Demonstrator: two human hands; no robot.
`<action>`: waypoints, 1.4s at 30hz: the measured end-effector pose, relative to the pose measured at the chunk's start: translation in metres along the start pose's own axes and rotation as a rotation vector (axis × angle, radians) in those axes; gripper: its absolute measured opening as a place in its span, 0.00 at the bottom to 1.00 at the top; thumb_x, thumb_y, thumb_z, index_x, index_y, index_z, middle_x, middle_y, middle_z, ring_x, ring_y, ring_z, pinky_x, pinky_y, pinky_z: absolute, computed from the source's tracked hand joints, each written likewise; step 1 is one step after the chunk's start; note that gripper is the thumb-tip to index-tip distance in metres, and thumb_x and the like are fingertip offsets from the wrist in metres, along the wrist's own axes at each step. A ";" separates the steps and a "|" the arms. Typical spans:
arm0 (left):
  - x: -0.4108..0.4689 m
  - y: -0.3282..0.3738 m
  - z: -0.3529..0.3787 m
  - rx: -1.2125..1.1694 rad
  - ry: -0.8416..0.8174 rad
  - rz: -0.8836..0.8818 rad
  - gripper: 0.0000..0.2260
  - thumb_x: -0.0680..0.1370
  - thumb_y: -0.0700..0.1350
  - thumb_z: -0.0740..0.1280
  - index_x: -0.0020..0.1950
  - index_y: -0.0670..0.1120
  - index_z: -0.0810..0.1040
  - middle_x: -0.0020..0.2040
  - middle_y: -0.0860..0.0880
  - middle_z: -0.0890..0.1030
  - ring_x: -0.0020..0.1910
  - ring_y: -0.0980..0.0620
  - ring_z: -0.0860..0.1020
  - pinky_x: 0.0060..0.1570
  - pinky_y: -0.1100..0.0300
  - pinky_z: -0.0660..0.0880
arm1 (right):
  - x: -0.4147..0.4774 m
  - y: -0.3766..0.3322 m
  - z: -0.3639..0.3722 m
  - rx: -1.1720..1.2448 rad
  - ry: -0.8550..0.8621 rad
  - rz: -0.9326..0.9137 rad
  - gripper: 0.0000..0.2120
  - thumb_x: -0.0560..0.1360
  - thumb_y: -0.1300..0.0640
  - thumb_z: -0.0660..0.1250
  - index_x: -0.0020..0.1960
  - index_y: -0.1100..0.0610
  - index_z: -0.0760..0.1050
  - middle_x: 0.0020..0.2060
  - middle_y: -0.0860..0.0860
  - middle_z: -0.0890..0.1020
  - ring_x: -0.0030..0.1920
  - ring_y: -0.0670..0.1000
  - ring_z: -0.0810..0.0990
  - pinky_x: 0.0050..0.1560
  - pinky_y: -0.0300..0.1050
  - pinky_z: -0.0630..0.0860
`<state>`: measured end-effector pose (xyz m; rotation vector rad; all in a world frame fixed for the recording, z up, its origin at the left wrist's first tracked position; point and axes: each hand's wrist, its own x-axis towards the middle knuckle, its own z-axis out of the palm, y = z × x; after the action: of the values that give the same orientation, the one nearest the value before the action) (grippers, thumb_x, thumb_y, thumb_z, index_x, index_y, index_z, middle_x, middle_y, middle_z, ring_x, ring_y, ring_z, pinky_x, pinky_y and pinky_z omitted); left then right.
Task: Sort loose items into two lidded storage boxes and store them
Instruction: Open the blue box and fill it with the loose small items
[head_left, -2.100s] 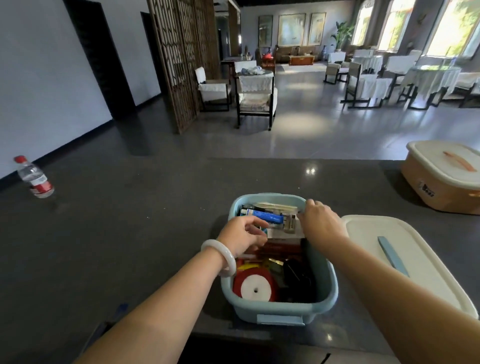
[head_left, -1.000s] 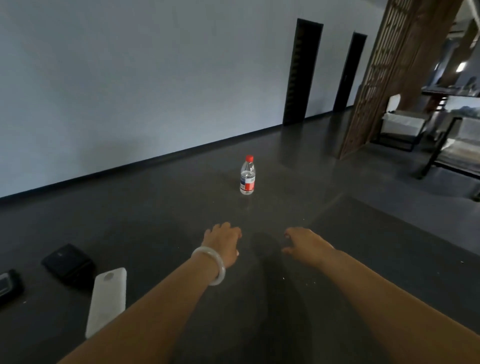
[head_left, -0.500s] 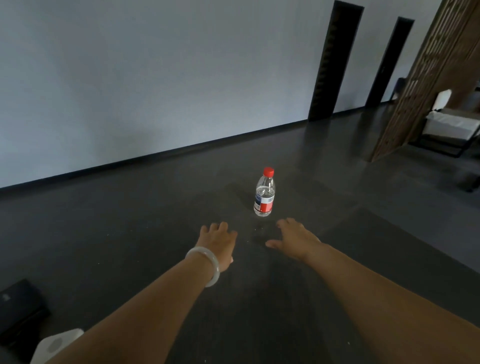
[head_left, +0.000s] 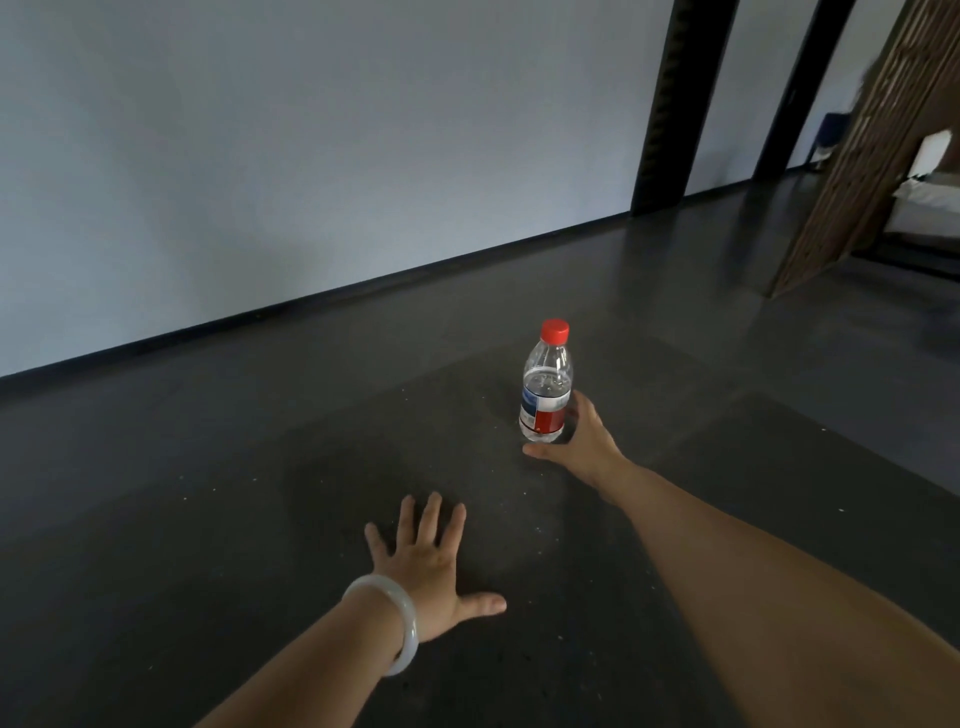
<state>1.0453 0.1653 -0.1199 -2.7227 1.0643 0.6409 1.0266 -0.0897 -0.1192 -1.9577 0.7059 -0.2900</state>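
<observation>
**Right hand set about the base of a bottle, left hand laid flat**

The water bottle (head_left: 545, 395) is stood upright on the dark table (head_left: 208, 545), towards its far side. The right arm is stretched forward, and the right hand (head_left: 584, 444) is placed at the bottle's base, thumb spread wide in front of it and fingers held against its right side, not clamped. The left hand (head_left: 423, 571) is laid palm-down on the table, fingers splayed apart. A pale bracelet (head_left: 397, 618) is worn on its wrist.

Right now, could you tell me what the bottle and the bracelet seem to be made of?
The bottle looks like clear, glossy plastic: see-through walls, red screw cap. The bracelet is pale, smooth and faintly translucent, perhaps jade or glass.
</observation>
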 end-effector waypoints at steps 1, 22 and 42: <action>0.002 -0.002 0.006 -0.005 0.015 0.008 0.49 0.69 0.77 0.53 0.76 0.55 0.31 0.76 0.49 0.30 0.75 0.41 0.31 0.70 0.31 0.39 | 0.006 0.001 0.004 0.056 0.012 -0.011 0.51 0.58 0.50 0.83 0.74 0.50 0.58 0.67 0.48 0.72 0.66 0.50 0.73 0.62 0.46 0.71; -0.002 -0.003 0.009 -0.017 0.058 0.008 0.46 0.70 0.76 0.50 0.77 0.54 0.32 0.77 0.49 0.31 0.76 0.42 0.32 0.72 0.34 0.40 | -0.091 0.012 -0.027 0.119 0.258 0.088 0.28 0.61 0.55 0.81 0.56 0.50 0.72 0.47 0.44 0.81 0.48 0.45 0.81 0.47 0.40 0.76; -0.201 0.169 -0.001 -0.343 0.069 0.594 0.05 0.81 0.47 0.61 0.49 0.51 0.76 0.48 0.54 0.79 0.47 0.58 0.78 0.53 0.61 0.75 | -0.432 -0.038 -0.164 0.079 0.522 0.202 0.23 0.64 0.53 0.80 0.55 0.54 0.75 0.46 0.48 0.84 0.47 0.46 0.83 0.48 0.42 0.79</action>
<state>0.7995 0.1630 -0.0280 -2.6960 1.9748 0.8807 0.6152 0.0580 0.0340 -1.7270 1.1986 -0.7058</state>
